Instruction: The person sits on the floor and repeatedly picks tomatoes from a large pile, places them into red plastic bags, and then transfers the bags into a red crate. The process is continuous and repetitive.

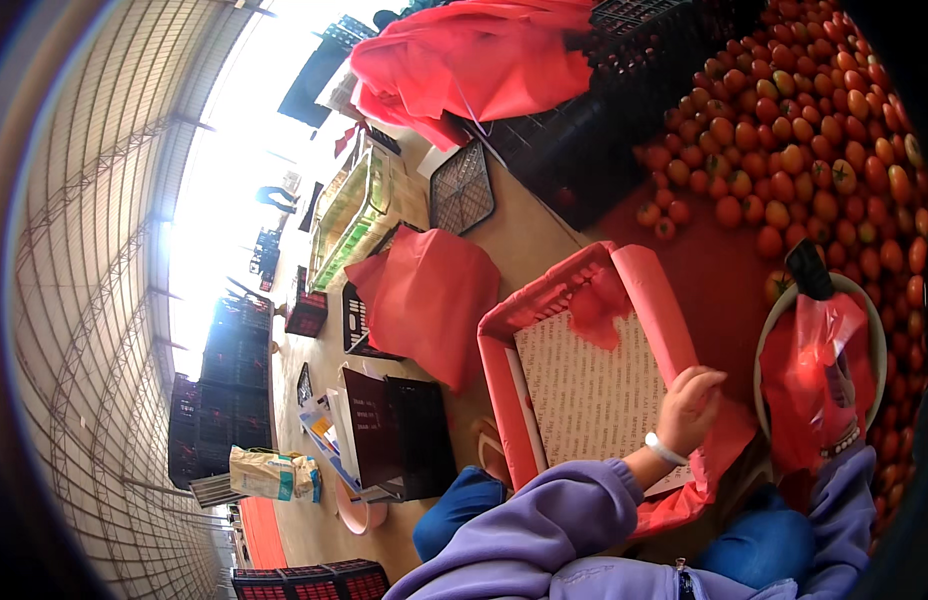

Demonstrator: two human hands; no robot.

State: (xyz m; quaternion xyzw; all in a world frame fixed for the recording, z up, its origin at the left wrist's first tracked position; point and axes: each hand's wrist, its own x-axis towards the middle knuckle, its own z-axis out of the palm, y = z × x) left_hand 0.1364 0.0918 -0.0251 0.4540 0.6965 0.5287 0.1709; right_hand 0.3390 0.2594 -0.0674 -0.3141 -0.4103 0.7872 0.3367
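My left hand (694, 409), with a silvery bracelet at the wrist, is over the near right rim of a plastic crate (501, 420) lined with red sheeting. Its fingers are bent; whether they pinch the lining I cannot tell. Printed paper (584, 397) covers the crate's bottom, and a torn red piece (603, 307) lies near the far end. To the right, my right hand (839, 394) is inside a pale round bucket (878, 337), partly hidden by glossy red plastic (820, 330). A black object (809, 270) stands at the bucket's far rim.
Many small tomatoes (816, 142) are heaped on red sheeting at the right. Beyond the crate are a red sheet (434, 292) over a black crate, a black plastic grate (462, 191) and a dark open box (404, 435). Stacked black crates (235, 375) stand at the left.
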